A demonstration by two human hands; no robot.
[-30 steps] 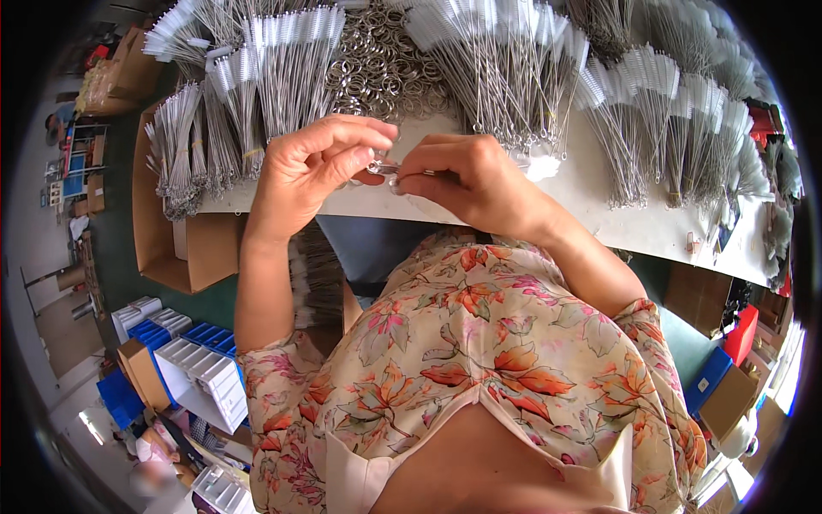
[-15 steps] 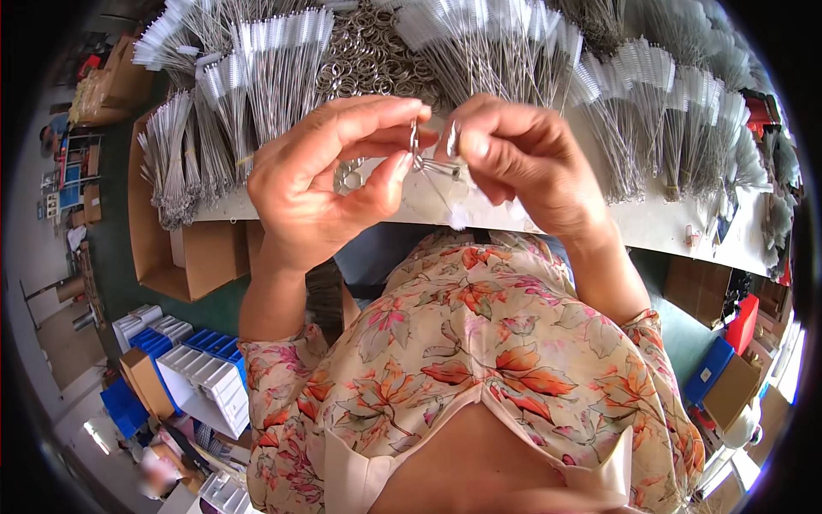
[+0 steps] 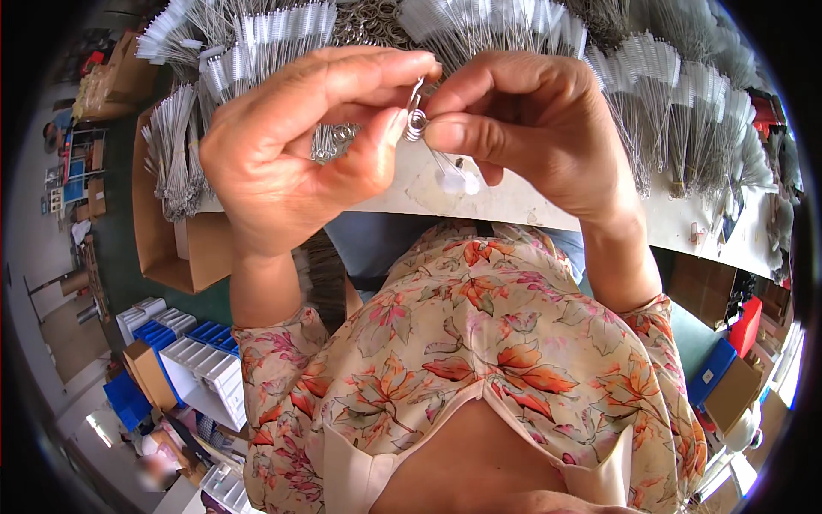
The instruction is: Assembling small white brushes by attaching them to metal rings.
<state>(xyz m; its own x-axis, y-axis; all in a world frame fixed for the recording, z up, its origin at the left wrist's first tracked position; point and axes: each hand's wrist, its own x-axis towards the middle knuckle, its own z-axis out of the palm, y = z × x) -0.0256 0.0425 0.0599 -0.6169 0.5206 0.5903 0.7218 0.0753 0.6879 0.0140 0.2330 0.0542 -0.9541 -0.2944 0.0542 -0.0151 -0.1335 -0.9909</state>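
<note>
**Apparently midway on one piece, with plenty around it**

A white worktable with a scuffed top (image 3: pixel 548 204) spans the view. Along its far side lie large bundles of thin silver wire-stemmed brushes with whitish bristle heads (image 3: pixel 655 73), many with their heads lined up together. Between the bundles is a heap of loose silver metal rings (image 3: pixel 374 27), partly hidden behind the hands. Judging by these stocks, much remains to be handled; no clearly finished set can be made out.

The bare left hand (image 3: pixel 330 128) has its thumb and forefinger pinched on a narrow bright metal loop (image 3: pixel 418 91). The bare right hand (image 3: pixel 522 124) closes its thumb and forefinger at the right edge of a small coiled silver metal ring (image 3: pixel 416 126), which sits between the two hands, raised over the table's near part.

Below it, a few thin stems with a pale bristle tip (image 3: pixel 459 182) seem to hang from the ring, which suggests the joining is begun. Whether they are fully threaded cannot be told.
</note>
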